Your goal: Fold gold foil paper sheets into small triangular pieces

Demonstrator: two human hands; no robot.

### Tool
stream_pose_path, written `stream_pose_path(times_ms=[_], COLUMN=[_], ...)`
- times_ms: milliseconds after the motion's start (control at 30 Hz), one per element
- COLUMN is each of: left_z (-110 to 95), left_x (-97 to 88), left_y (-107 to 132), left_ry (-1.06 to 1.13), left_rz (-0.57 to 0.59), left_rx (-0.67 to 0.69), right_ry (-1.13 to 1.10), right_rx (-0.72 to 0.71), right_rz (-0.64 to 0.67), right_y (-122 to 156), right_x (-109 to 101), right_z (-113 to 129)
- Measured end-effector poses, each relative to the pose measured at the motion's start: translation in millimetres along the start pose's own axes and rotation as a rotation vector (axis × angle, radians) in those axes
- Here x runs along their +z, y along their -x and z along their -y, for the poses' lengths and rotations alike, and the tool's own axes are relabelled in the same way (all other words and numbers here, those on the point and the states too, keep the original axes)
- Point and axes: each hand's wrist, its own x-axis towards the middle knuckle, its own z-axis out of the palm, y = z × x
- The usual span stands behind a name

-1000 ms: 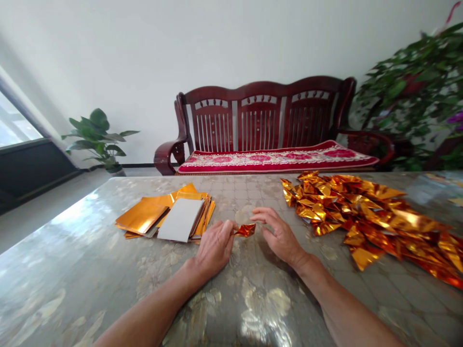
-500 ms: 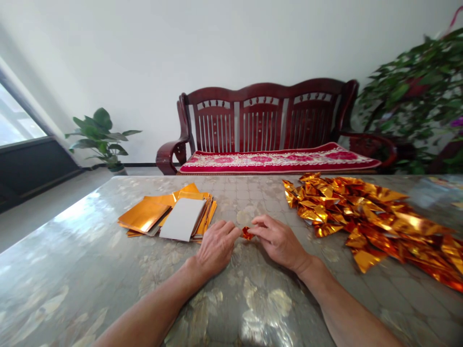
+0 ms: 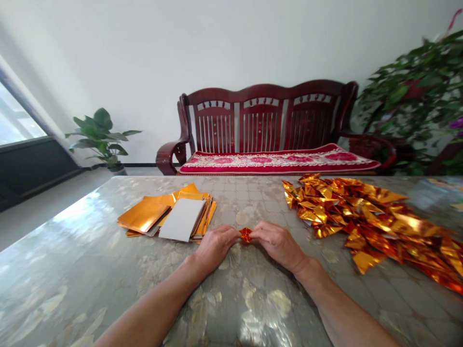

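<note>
Head view, the only one: from where I stand in the room, a person's two bare hands meet over a worktop (image 3: 119,299) with a floral, glossy surface. Between them, near the middle, is a small orange foil piece (image 3: 246,235). The left hand (image 3: 216,248) pinches its left end and the right hand (image 3: 280,245) pinches its right, so neither is nearer. The piece seems to run side to side, from fingertips to fingertips, though the fingers hide its ends. Just beyond the left hand lies a stack of flat sheets (image 3: 142,214), gold and grey; apart to the right, a heap of folded foil (image 3: 361,205).
</note>
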Motion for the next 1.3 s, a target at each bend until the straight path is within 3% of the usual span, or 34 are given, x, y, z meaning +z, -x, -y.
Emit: stream_pose_path(times_ms=[500,833,1033,1300], left_z=[-7.3,-12.3,-11.6,4.1], left_x=[8.4,15.4,17.0,14.5], left_y=[1.6,-5.8,-4.8,-6.0], left_ry=[-0.053,0.173,0.190,0.136], left_rz=[-0.017,-0.124,-0.150,-0.279], left_rx=[-0.053,-0.219,-0.215,-0.184], right_ry=[0.038,-0.052,-0.109,-0.160], right_rx=[0.021,0.135,0.194,0.124], right_rz=[-0.032,-0.086,-0.107,-0.165], right_y=[-4.2,-5.6,-6.2,-7.7], right_x=[10.7,18.2,22.7,17.3], right_z=[4.9,7.7,13.2,12.1])
